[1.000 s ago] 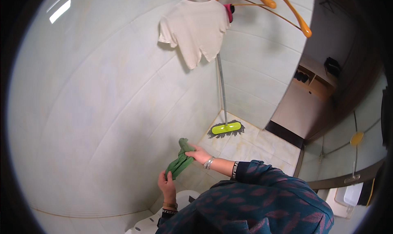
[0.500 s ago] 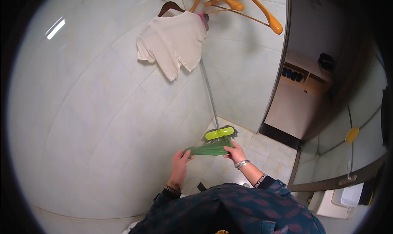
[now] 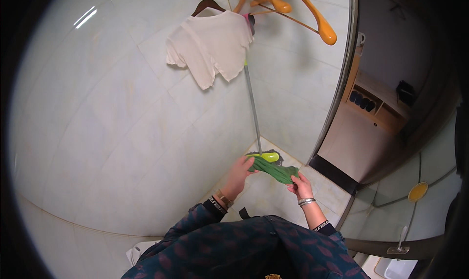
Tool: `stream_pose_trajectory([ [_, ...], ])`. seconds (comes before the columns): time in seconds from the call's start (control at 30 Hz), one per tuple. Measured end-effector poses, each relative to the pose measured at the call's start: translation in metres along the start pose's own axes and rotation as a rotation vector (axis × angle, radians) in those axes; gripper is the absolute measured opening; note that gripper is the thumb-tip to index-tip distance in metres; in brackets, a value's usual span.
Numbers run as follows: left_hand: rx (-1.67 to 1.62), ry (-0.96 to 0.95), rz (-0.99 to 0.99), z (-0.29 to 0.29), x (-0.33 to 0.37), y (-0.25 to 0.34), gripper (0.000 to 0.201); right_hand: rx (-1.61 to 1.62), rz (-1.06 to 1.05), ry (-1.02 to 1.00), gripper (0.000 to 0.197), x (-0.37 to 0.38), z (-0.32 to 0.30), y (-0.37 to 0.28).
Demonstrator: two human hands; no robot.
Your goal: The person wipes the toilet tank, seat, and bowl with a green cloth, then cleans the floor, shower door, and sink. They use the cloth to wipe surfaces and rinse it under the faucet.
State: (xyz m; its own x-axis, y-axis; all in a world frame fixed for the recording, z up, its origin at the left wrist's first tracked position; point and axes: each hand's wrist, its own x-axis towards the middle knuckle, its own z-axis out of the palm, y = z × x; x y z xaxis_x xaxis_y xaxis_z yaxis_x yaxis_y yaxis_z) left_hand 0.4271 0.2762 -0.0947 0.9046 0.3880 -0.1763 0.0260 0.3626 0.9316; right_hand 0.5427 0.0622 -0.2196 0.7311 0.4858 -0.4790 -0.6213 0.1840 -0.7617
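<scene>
A bunched green cloth (image 3: 274, 170) is stretched between my two hands, sloping down toward the right. My left hand (image 3: 237, 176) is closed on its upper left end, thumb over the fabric. At the lower right end, the fingers of my right hand (image 3: 301, 186) pinch it. Just beyond the cloth stands a mop with a lime-green head (image 3: 271, 157) and dark grey fringe on the floor, and part of that head is hidden by the cloth. The grey mop handle (image 3: 253, 108) leans up into the wall corner, its top partly behind a shirt.
A pale short-sleeved shirt (image 3: 207, 47) hangs on a dark hanger (image 3: 207, 5) at the tiled wall. Large orange wooden hangers (image 3: 326, 32) hang right of it. A doorway at right shows a cabinet (image 3: 349, 135). A white basin (image 3: 393, 268) sits lower right.
My left hand has moved up and right, and my right hand to the right, both still holding the cloth. The cloth has gone from roughly level to sloping. The view has shifted slightly.
</scene>
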Motion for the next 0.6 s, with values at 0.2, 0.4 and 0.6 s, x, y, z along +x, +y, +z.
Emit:
stream_pose_trajectory([
  [0.2,0.005,0.152,0.093,0.002,-0.006,0.013,0.024,-0.086,0.086,-0.126,0.054,0.005,0.011,-0.009],
  [0.4,0.007,0.156,0.097,0.020,-0.012,0.031,0.021,-0.279,0.018,-0.321,0.076,0.000,0.053,-0.013],
  [0.6,0.089,0.044,0.028,0.037,-0.012,0.029,0.014,-0.209,-0.202,-0.432,0.062,0.002,0.096,-0.009],
])
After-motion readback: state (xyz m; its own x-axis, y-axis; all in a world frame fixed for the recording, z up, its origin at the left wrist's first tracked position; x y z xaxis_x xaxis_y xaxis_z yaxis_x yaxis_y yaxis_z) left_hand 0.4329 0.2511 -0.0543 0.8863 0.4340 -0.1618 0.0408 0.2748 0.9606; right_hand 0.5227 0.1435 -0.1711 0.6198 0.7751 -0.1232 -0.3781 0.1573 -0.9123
